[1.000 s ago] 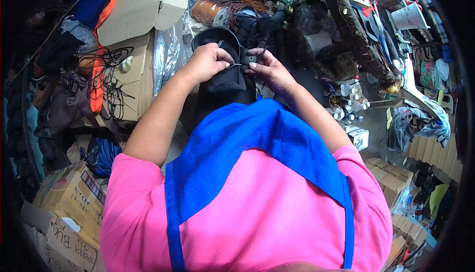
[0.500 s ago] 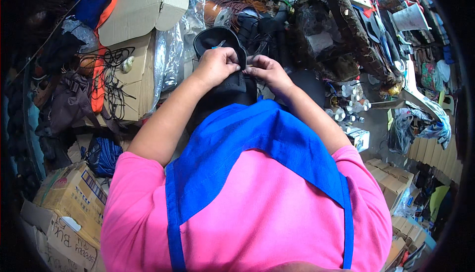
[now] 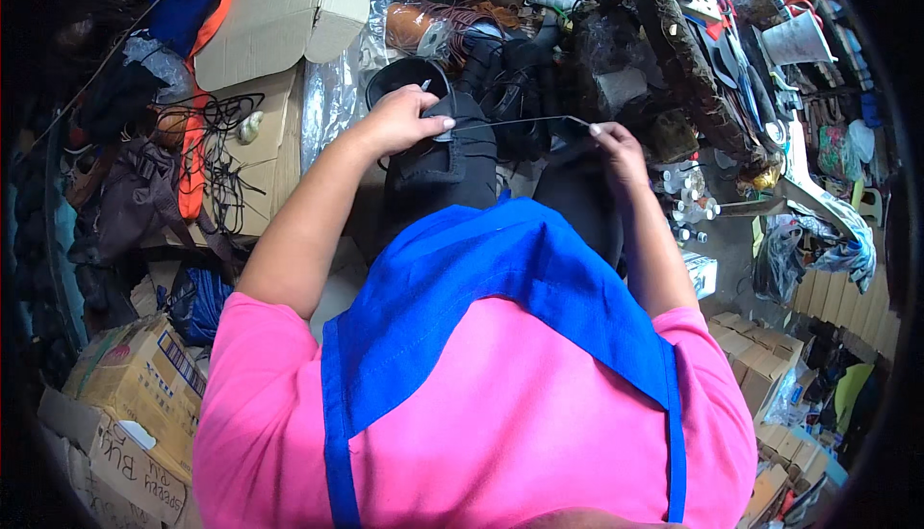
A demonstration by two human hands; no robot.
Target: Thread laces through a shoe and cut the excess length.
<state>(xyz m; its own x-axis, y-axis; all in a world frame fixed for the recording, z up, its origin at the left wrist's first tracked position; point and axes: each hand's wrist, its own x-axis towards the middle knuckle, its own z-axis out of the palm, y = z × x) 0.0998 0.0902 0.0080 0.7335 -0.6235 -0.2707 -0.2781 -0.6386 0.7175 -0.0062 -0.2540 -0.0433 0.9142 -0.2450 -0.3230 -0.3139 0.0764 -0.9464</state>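
Looking down from my head, the one view shows both of my bare hands at work over my lap. My left hand (image 3: 409, 123) is closed on a black shoe-like piece (image 3: 435, 155), which sits in front of me, a little left of the middle, with its round opening turned away from my body. Thumb and index finger are seen near its edge, but the other fingers are hidden, so I cannot tell how they lie on it. Beside this index finger one small pale pointed thing (image 3: 426, 84) sticks up; it is too small for me to name.

My right hand (image 3: 621, 149) is out to the right, apart from the piece, and it pinches a thin thread (image 3: 520, 121) between the thumb and a finger. The thread runs almost straight over to my left thumb. Where exactly it enters the black piece, I cannot make out, and its other end is covered by my right fingers.

Below, my blue apron (image 3: 462, 274) covers part of my legs. The dark cloth under the piece is almost the same black, so the border between them is hard to see. On the left, black cords (image 3: 229, 149) lie tangled over cardboard (image 3: 274, 134); the corners of the view are lost in darkness.
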